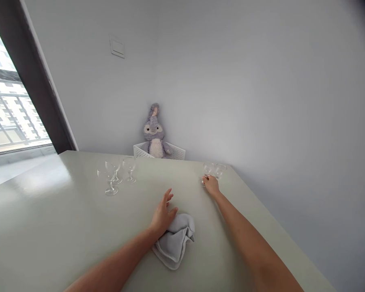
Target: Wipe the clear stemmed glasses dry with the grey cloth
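Observation:
My right hand (211, 185) reaches to the far right of the table, its fingers closed on a small clear glass (203, 182) that it partly hides. Just behind it stand two more clear glasses (208, 168) (220, 170). My left hand (164, 215) is over the middle of the table with its fingers apart, holding nothing, beside a crumpled grey cloth (175, 241). The cloth lies partly behind the left wrist. Several clear stemmed glasses (129, 168) (111, 190) stand upright in a group at the left back.
A pale glossy table (63, 235) fills the lower view. Beyond its back edge, a grey plush toy (153, 132) sits in a white perforated basket (178, 152). Walls rise behind and to the right; a window (12, 105) is at the far left.

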A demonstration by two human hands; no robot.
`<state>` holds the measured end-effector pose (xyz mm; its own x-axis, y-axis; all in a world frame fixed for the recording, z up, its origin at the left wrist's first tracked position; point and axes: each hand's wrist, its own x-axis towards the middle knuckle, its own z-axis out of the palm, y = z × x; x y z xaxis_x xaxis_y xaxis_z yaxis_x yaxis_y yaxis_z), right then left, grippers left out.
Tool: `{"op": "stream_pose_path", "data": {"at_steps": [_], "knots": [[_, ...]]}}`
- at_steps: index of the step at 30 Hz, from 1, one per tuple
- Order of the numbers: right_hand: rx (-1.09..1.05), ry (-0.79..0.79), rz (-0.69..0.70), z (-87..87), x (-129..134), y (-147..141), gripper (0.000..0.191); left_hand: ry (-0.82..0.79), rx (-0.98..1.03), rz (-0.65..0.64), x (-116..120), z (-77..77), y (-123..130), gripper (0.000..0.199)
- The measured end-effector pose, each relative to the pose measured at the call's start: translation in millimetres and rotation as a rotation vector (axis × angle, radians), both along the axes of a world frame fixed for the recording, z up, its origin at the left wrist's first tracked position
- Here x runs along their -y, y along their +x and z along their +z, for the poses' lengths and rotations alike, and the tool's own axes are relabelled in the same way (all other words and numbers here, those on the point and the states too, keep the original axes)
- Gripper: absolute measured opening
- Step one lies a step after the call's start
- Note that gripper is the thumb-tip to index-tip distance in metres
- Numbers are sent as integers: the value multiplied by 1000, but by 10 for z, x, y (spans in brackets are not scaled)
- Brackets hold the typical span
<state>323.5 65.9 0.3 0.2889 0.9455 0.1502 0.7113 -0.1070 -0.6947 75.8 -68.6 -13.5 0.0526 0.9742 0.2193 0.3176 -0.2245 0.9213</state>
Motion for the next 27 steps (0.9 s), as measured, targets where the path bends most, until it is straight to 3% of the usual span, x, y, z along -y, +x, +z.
{"op": "stream_pose_path", "data": {"at_steps": [12, 18, 22, 24, 27], "knots": [[30, -39, -34, -25, -27, 237, 23, -77, 56, 9, 5, 9, -7, 63], [25, -17, -56, -51, -62, 253, 20, -71, 185, 24, 6, 18, 12, 60], [3, 37, -61, -81, 26, 225, 33, -71, 403, 110, -70, 29, -34, 49], [-19, 67, -55, -89, 127, 227, 44, -58, 594, 216, -167, 67, -134, 44], [-56, 85, -30, -94, 313, 246, 45, -76, 977, 435, -378, 167, -385, 41]]}}
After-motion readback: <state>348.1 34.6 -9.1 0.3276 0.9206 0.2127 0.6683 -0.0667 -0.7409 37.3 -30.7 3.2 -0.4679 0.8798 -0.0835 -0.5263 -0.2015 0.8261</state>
